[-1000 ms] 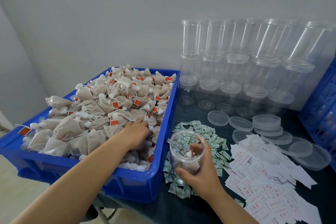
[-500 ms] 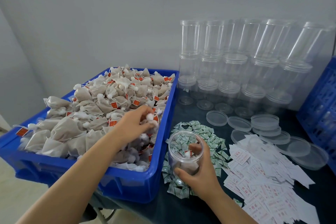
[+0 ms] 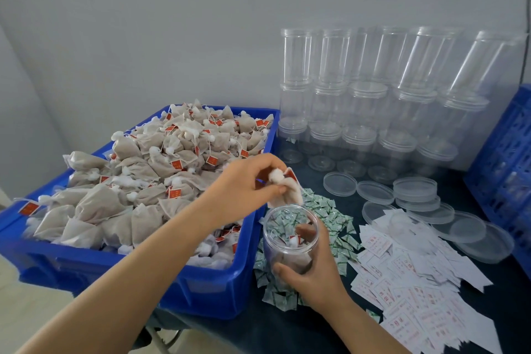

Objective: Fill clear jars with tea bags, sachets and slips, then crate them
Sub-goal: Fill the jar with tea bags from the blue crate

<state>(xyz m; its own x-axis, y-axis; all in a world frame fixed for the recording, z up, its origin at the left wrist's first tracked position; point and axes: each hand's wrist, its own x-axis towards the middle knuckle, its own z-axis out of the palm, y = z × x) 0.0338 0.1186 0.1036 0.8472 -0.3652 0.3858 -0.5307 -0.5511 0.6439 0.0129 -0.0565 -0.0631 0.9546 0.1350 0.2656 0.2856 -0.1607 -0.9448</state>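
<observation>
On a dark counter [image 3: 287,333] against a plain grey wall [image 3: 172,23], near the front edge: an open clear jar [image 3: 290,238], upright, some tea bags already at its bottom. Right hand [image 3: 311,273] around the jar's lower part, grip curled on it, thumb on the near side. Just above the jar's mouth: left hand [image 3: 244,184], grip pinched on one tea bag [image 3: 288,194] with a red tag. To the left, touching the counter's edge: a blue bin [image 3: 201,290] heaped with tea bags [image 3: 149,169]. Under and around the jar: a pile of small green-printed sachets [image 3: 330,221]. To the right of these: a spread of white slips [image 3: 425,290] with red print. Behind the slips: loose clear lids [image 3: 416,190], some overlapping. At the back, against the wall: stacked empty jars [image 3: 373,100] in rows. At the far right edge: a blue crate [image 3: 505,169], only partly in view.
</observation>
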